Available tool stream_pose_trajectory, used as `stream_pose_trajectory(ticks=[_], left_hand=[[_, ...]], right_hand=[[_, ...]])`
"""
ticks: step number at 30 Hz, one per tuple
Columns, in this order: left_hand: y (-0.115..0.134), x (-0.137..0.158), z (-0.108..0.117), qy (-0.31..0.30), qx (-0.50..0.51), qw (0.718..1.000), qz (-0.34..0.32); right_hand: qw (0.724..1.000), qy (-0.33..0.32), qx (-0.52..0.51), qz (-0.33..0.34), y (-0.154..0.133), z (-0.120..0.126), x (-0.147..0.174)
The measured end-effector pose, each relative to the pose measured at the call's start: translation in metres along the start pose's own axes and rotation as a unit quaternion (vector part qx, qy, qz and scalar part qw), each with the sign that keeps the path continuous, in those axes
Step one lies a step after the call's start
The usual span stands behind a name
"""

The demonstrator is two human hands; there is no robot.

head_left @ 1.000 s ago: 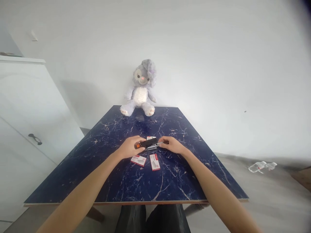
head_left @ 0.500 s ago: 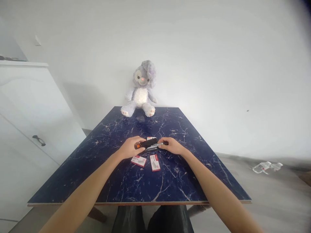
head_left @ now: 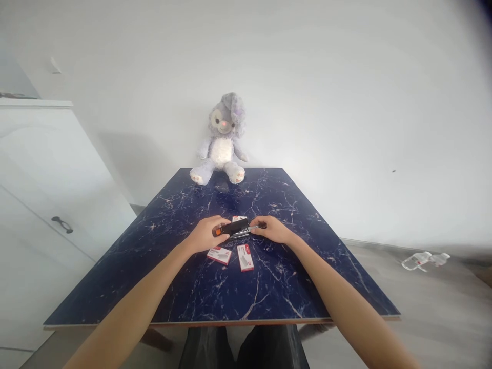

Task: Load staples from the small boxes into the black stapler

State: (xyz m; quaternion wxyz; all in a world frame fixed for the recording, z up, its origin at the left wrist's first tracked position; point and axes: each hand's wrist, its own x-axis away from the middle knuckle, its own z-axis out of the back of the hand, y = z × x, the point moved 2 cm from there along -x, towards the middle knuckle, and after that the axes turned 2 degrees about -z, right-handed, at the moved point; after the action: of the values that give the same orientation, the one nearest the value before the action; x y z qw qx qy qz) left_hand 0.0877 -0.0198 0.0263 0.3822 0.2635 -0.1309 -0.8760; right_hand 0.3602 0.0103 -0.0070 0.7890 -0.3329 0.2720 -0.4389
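A black stapler (head_left: 239,226) with an orange patch near one end lies opened out over the middle of the table. My left hand (head_left: 207,233) is closed around its left end, fingers above and thumb below. At the other end, my right hand (head_left: 271,230) pinches a narrow silver part; its dark tip shows by the fingers. Silver rails (head_left: 240,234) show under the black upper arm. Close in front of the stapler lie two red-and-white staple boxes, a left one (head_left: 219,255) and a right one (head_left: 245,258). Another such box (head_left: 239,218) is partly hidden behind the stapler.
The dark blue marbled table (head_left: 192,297) fills the lower middle. A plush rabbit (head_left: 222,148) sits at its far edge against the wall. To the left stands a white cabinet (head_left: 34,164). Clear plastic bottles (head_left: 418,260) lie on the floor at right.
The silver part at my right fingers looks slightly lower and nearer the rails. Both hands keep almost the same place and grip. The view has tilted slightly.
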Motion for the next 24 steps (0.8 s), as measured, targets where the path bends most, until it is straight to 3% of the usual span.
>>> stream_pose_trajectory(ticks=[24], left_hand=[[-0.0002,-0.0009,-0.0007,-0.016,0.002,1.0,0.004]], right_hand=[[1.0,0.005,0.024,0.018,-0.0096,0.0008,0.0034]])
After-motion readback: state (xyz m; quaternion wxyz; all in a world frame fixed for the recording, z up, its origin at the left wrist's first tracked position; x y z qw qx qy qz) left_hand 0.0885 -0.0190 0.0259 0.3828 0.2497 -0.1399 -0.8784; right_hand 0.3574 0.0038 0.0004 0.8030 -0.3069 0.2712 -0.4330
